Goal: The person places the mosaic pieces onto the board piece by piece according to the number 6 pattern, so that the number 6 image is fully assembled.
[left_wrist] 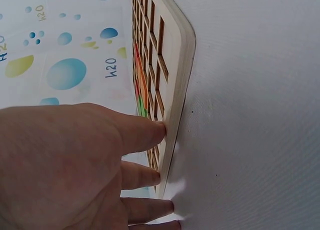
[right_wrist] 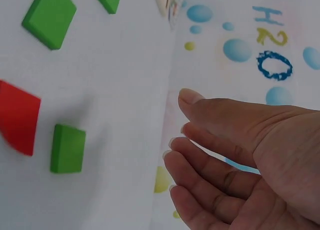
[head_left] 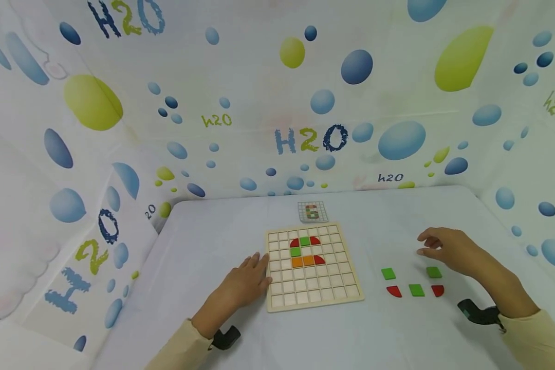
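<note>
A square wooden grid board (head_left: 284,299) lies on the white table. In its cells sit red quarter-round tiles, green square tiles and two orange square tiles (head_left: 302,261). My left hand (head_left: 246,282) rests at the board's left edge, its fingertips touching the frame in the left wrist view. Above the table at the right, my right hand (head_left: 450,249) hovers with loosely bent fingers and nothing between them. Closest below it lies a green square tile (right_wrist: 68,148). Two more green squares and two red quarter-round tiles (head_left: 394,292) lie nearby, apart from one another.
Behind the board lies a small pattern card (head_left: 312,211) showing a gridded coloured figure. A white cloth printed with blue and green drops hangs behind and beside the table (head_left: 222,221). Black wrist cameras (head_left: 478,312) hang beneath both wrists.
</note>
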The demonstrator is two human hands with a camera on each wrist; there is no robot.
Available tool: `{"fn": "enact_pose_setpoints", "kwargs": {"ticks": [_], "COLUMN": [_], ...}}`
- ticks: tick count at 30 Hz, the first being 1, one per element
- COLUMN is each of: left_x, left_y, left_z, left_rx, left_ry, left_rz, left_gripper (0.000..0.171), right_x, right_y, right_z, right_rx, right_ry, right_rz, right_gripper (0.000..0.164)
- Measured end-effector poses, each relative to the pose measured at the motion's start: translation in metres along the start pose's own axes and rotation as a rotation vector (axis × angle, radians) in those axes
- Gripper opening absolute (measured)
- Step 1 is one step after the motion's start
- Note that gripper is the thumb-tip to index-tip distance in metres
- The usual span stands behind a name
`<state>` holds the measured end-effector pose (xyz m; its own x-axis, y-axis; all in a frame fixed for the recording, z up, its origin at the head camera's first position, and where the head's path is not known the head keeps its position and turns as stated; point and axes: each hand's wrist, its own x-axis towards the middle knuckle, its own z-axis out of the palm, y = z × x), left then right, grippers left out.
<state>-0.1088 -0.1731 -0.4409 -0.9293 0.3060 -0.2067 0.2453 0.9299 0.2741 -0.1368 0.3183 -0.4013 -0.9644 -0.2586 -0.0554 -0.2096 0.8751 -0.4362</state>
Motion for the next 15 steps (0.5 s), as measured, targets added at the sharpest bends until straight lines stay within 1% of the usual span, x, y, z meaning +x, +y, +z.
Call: {"fn": "enact_pose_setpoints", "kwargs": {"ticks": [4, 9, 15], "left_x": [0.0, 0.0, 0.0], "left_y": [-0.001, -0.001, -0.002], "left_z": [0.002, 0.002, 0.003], "left_rx": [-0.005, -0.005, -0.001], "left_ry": [0.002, 0.011, 0.009], "left_rz": [0.008, 0.016, 0.012], "left_gripper": [0.063, 0.063, 0.063], "right_x": [-0.007, -0.016, -0.021], "right_y": [0.01, 0.02, 0.032], "right_z": [0.001, 0.004, 0.01], "right_rx": [0.011, 0.026, 0.043], "right_ry": [-0.004, -0.016, -0.058], "right_rz": [0.02, 0.046, 0.074], "right_gripper": [0.032, 0.033, 0.035]}}
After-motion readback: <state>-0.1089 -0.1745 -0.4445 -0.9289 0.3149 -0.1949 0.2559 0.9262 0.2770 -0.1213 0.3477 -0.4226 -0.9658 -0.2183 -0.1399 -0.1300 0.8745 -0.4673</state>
